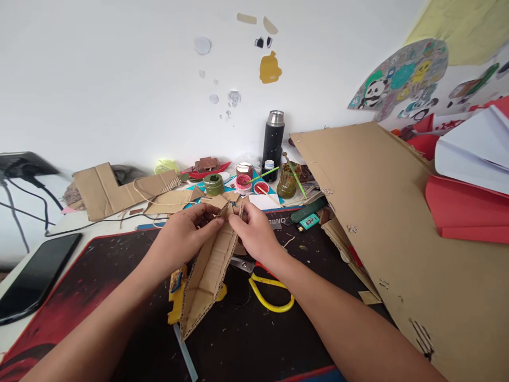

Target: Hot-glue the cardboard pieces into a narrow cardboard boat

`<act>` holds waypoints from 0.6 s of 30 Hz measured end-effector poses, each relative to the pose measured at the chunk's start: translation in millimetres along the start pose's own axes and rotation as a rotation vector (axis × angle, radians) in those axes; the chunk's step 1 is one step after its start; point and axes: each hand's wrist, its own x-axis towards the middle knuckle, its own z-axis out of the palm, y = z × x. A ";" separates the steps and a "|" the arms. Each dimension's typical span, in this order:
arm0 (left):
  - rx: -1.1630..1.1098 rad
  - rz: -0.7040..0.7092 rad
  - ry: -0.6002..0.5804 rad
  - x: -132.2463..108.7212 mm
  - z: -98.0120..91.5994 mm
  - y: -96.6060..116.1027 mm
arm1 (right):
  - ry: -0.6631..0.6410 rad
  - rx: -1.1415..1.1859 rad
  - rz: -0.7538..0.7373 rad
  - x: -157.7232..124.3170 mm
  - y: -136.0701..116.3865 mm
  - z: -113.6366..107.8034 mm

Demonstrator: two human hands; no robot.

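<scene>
A long folded piece of corrugated cardboard point(207, 276) stands tilted above the black desk mat point(119, 297), its far end raised. My left hand point(183, 236) pinches that far end from the left, fingers closed on it. My right hand point(258, 231) grips the same end from the right, fingers pressed on the cardboard. Yellow-handled scissors point(270, 294) lie on the mat just under my right wrist. A yellow object point(175, 297) lies beneath the cardboard, mostly hidden.
A large cardboard sheet point(393, 228) leans at the right, red and white paper point(469, 185) behind it. Paint jars point(213, 184), brushes and a black flask point(273, 137) crowd the back. Cardboard offcuts point(107, 191) lie back left, a phone point(35, 276) at the left edge.
</scene>
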 end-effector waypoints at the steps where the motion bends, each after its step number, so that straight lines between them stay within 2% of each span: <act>1: -0.023 0.001 -0.008 0.6 -1.6 -0.7 | 0.001 0.020 -0.009 -0.6 -1.5 0.0; 7: -0.209 0.025 -0.102 2.6 -16.0 2.9 | 0.039 0.041 -0.012 -4.4 -11.3 -2.0; 12: -0.270 0.025 -0.149 1.3 -29.1 5.3 | 0.037 0.046 0.007 -6.0 -15.1 -2.6; 18: -0.285 0.021 -0.179 3.0 -27.4 5.6 | 0.043 0.058 -0.025 -6.6 -15.0 -1.8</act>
